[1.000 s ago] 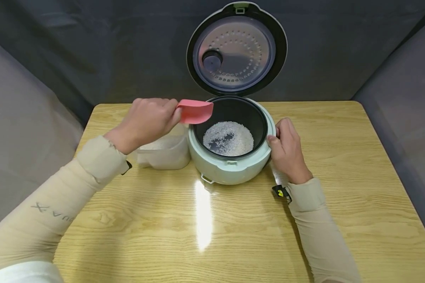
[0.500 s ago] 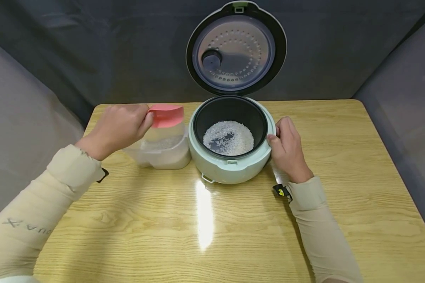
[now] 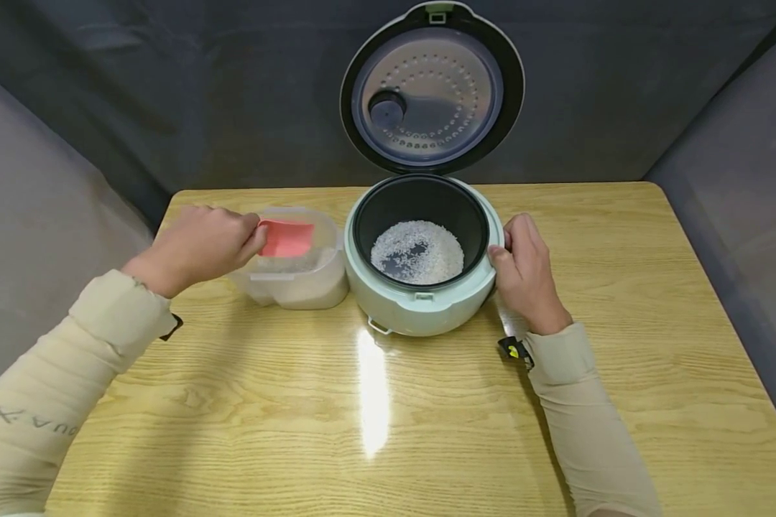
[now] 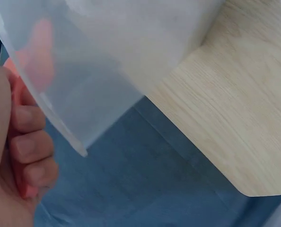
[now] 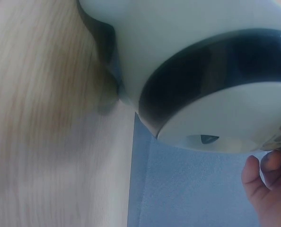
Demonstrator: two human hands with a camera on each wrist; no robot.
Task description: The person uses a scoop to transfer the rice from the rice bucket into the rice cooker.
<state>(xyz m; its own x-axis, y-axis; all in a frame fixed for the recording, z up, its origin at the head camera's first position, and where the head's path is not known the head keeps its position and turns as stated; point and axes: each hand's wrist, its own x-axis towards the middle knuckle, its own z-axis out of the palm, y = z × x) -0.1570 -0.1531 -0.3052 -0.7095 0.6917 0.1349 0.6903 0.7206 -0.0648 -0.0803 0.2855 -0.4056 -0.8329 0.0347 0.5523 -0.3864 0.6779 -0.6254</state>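
Note:
My left hand (image 3: 203, 244) grips a pink scoop (image 3: 289, 238) by its handle. The scoop's blade is within the mouth of a translucent container (image 3: 300, 293) that holds rice; in the left wrist view the pink blade (image 4: 41, 56) shows blurred through the container's wall (image 4: 102, 90). To the right stands a pale green rice cooker (image 3: 420, 314). White rice (image 3: 436, 258) covers most of the bottom of its dark inner pot (image 3: 427, 197). With thumb on the rim, my right hand (image 3: 527, 276) holds the cooker's right side; some of its fingers are hidden.
The cooker's round lid (image 3: 440, 86) stands raised at the back, near a dark cloth wall (image 3: 246, 93). Container and cooker sit side by side on the wooden table (image 3: 284, 416), close to its far edge. A light wall (image 3: 45, 215) rises on the left.
My left hand has carried the scoop leftward from beside the cooker's mouth, then lowered it into the container's mouth. The right hand and cooker stay in place.

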